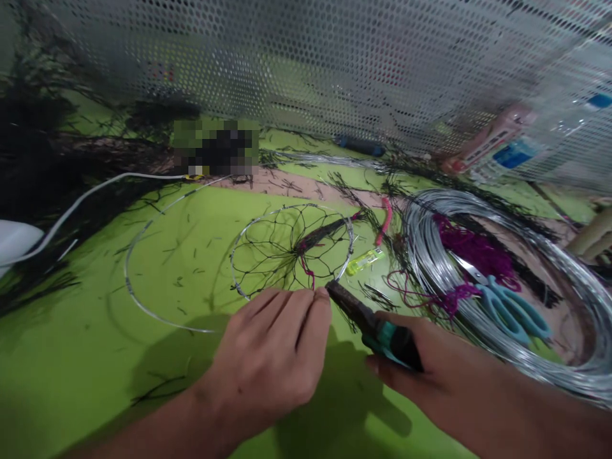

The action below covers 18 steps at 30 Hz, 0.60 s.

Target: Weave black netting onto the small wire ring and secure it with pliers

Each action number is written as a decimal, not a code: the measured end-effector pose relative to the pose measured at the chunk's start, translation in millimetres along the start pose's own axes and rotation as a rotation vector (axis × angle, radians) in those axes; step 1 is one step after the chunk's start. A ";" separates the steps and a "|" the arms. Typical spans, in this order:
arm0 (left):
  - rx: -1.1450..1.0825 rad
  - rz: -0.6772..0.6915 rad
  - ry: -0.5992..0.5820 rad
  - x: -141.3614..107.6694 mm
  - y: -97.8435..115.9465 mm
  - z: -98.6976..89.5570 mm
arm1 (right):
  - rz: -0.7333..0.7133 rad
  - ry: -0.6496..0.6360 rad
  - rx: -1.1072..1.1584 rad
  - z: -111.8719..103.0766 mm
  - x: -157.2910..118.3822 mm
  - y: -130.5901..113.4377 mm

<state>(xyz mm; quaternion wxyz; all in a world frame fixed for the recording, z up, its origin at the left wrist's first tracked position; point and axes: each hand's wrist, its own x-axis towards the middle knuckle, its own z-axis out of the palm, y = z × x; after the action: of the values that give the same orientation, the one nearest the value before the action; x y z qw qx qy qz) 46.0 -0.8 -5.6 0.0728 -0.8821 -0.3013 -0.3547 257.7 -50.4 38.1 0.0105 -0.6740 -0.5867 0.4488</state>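
Note:
A wire hoop [233, 245] carries a black net [277, 239] with a dark bundle at its centre and a magenta string [308, 273]. My left hand [282, 341] is closed on the near edge of the hoop, its fingertips pressed together. In my right hand [406, 347] are pliers [351, 306] with black and teal handles, their jaws touching the hoop beside my left fingertips. A larger curved wire [128, 268] extends left from near my left hand.
At right lies a big coil of silver wire [423, 242] with magenta yarn [473, 245] and blue-handled scissors [514, 309]. A yellow-green tool [364, 261] and pink piece [385, 220] lie nearby. Behind stands a perforated metal panel [306, 64]. A white cable [86, 197] runs at left.

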 end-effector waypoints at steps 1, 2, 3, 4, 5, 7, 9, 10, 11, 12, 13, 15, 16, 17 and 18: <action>0.012 0.019 -0.019 -1.7 0.2 1.8 | 0.016 0.009 -0.008 2.5 1.0 1.5; 0.020 0.039 -0.040 -3.4 0.6 4.1 | 0.031 0.013 -0.010 4.9 2.0 2.9; 0.023 0.057 -0.060 -5.1 1.3 6.8 | 0.042 0.006 -0.003 6.9 3.1 4.3; 0.021 0.072 -0.082 -6.7 2.1 9.7 | 0.048 0.000 0.007 8.6 4.2 5.5; 0.016 0.080 -0.106 -8.2 2.9 12.7 | 0.053 -0.009 0.016 9.8 5.4 6.6; -0.003 0.068 -0.154 -11.1 3.8 18.2 | 0.069 -0.015 0.021 10.4 8.0 7.9; -0.024 0.020 -0.199 -13.1 3.2 22.0 | 0.107 -0.043 0.026 9.3 10.8 7.9; -0.039 -0.011 -0.216 -13.7 2.2 23.2 | 0.145 -0.076 0.036 8.4 12.2 7.6; -0.054 -0.048 -0.228 -13.9 1.0 24.0 | 0.193 -0.115 0.059 7.6 13.5 7.1; -0.071 -0.085 -0.237 -13.7 -0.2 24.5 | 0.242 -0.156 0.092 7.0 14.7 6.8; -0.088 -0.120 -0.242 -13.2 -1.4 24.8 | 0.285 -0.190 0.128 6.6 15.8 6.7; -0.117 -0.178 -0.248 -11.6 -2.7 24.9 | 0.330 -0.219 0.188 6.6 17.5 7.4; -0.128 -0.201 -0.252 -10.7 -2.9 24.8 | 0.332 -0.223 0.200 6.8 18.1 8.1; -0.135 -0.220 -0.254 -9.9 -2.8 24.7 | 0.328 -0.226 0.198 6.9 18.5 8.8; -0.140 -0.233 -0.258 -9.3 -2.7 24.7 | 0.319 -0.228 0.184 7.0 18.7 9.4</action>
<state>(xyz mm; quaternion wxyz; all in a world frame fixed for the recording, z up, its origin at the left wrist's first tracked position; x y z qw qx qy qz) 53.5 5.3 -30.3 -0.0697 -0.8822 -0.3828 -0.2651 259.0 -42.0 17.9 -0.0656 -0.6994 -0.4264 0.5699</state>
